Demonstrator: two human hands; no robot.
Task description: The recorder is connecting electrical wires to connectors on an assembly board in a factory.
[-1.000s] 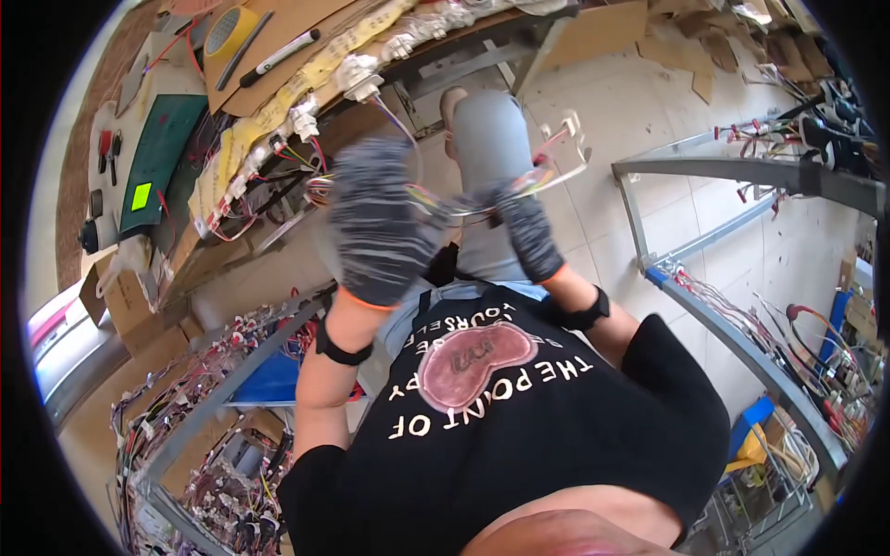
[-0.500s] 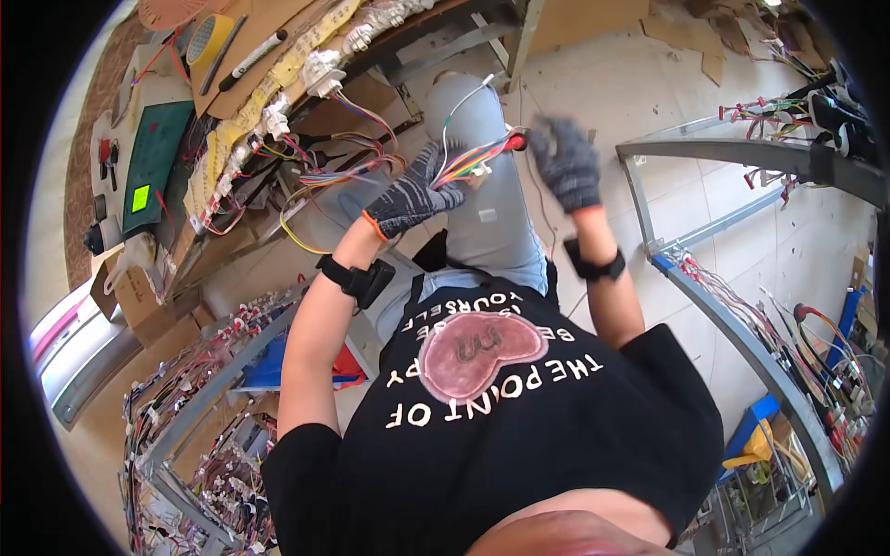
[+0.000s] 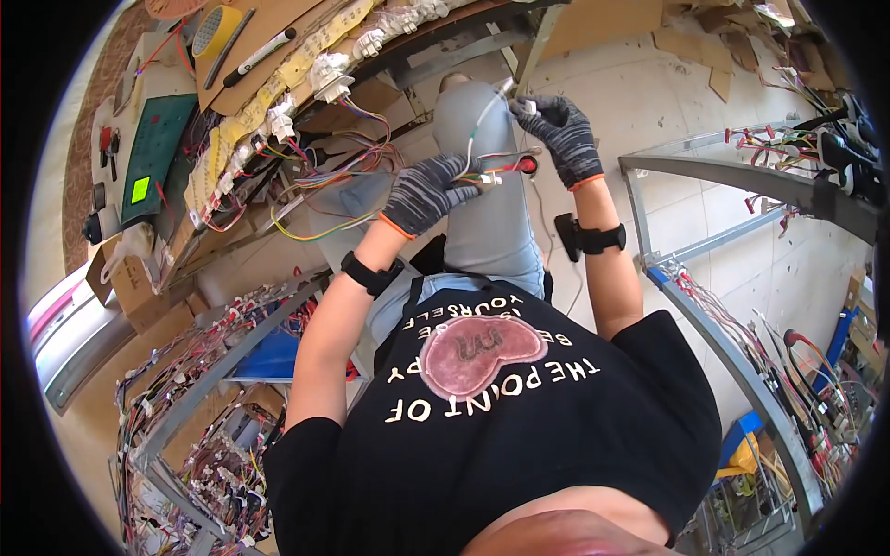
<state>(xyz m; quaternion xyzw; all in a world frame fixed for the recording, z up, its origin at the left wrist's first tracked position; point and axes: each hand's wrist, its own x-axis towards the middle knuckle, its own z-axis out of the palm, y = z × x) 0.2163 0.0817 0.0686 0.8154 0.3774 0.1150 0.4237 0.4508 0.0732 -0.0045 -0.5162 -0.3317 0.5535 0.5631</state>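
My left hand (image 3: 429,193), in a dark grey knit glove with an orange cuff, is closed around a bundle of coloured wires (image 3: 501,159) above my thigh. White connectors (image 3: 489,179) and a red round end piece (image 3: 527,165) show beyond its fingers. A white and green wire (image 3: 480,122) rises from this hand, its tip blurred. My right hand (image 3: 562,137), gloved alike, is to the right near my knee, thumb and fingers pinched together. Something small and white (image 3: 527,107) shows at its fingertips; its kind is unclear.
At the left, a board (image 3: 269,102) carries a row of white connectors with wires hanging off. A marker (image 3: 260,57), a tape roll (image 3: 216,31) and a green panel (image 3: 159,153) lie beyond. Metal frames with wire harnesses stand at right (image 3: 732,352) and lower left (image 3: 222,366).
My right hand, blurred before, has moved forward and its fingertips are now pinched. My left hand has shifted slightly right with the wires. The white and green wire's tip has swung right.
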